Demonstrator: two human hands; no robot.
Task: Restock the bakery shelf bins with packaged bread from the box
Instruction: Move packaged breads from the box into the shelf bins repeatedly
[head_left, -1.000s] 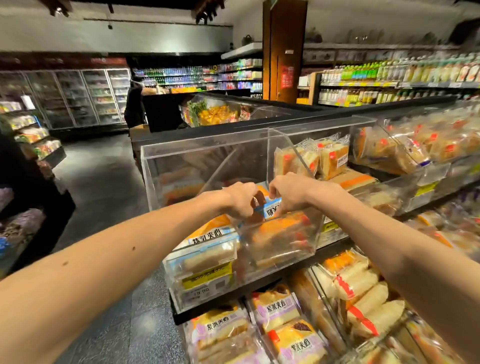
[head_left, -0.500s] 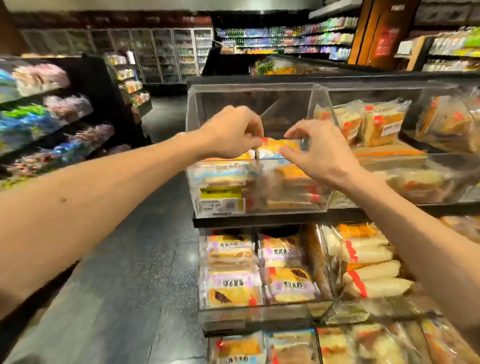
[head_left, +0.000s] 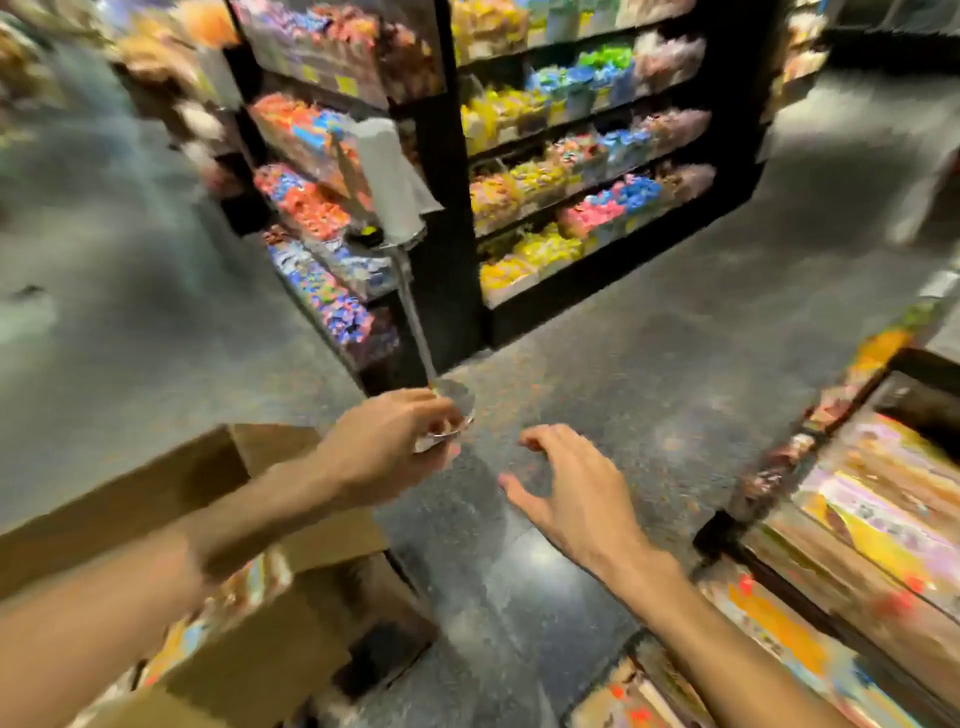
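The whole view is smeared by motion, so fine detail is lost. A brown cardboard box (head_left: 130, 499) is seen at the lower left, standing open on the dark speckled floor (head_left: 649, 374). Inside it, below the left forearm, coloured packets of bread (head_left: 244, 584) are glimpsed, too blurred for a count.

The left hand (head_left: 384, 452) is held out over the far flap of the box, with its fingers curled inward. Just behind its fingertips the round metal foot (head_left: 460, 405) of a stand is seen, so it cannot be told whether anything is pinched in that hand or whether the foot is touched. The right hand (head_left: 576, 488) is held out above the bare floor, palm down, with thumb and fingers spread wide and slightly bent; nothing is held in it. The two hands are kept apart, the right one a little lower in the view.

Along the right edge the shelf bins (head_left: 779, 457) are seen from above, filled with more packaged goods (head_left: 883, 545) in orange, yellow and purple wrappers.

From the metal foot a thin pole (head_left: 413, 301) rises to a roll of clear bags (head_left: 387, 176). Behind it, black shelves (head_left: 447, 218) are stocked with bright wrapped sweets (head_left: 571, 156) in pink, blue, yellow and green.
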